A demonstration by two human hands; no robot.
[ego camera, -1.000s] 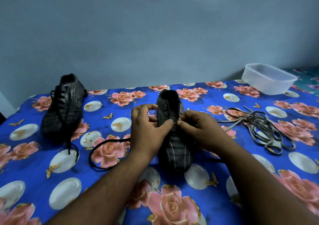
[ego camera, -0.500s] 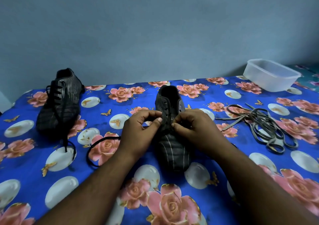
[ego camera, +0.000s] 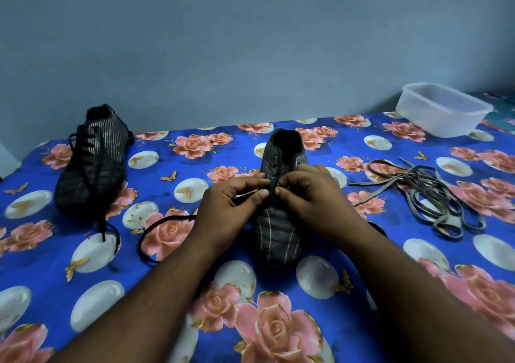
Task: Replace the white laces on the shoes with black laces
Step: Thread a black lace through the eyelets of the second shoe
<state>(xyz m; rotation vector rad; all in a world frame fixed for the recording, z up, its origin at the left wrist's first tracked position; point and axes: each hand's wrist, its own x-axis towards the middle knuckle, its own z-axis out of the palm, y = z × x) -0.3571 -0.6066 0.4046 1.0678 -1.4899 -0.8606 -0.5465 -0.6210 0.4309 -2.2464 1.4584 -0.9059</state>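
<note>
Shoes: 2, near shoe w/ black lace pinched by left hand & right hand.

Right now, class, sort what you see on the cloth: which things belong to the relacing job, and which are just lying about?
Belonging to the job:
- middle shoe, pinched at its eyelets by the left hand and right hand
- black lace trailing from it
- laced shoe on the left
- removed pale laces

Lying about:
- clear plastic tub
- floral cloth
</note>
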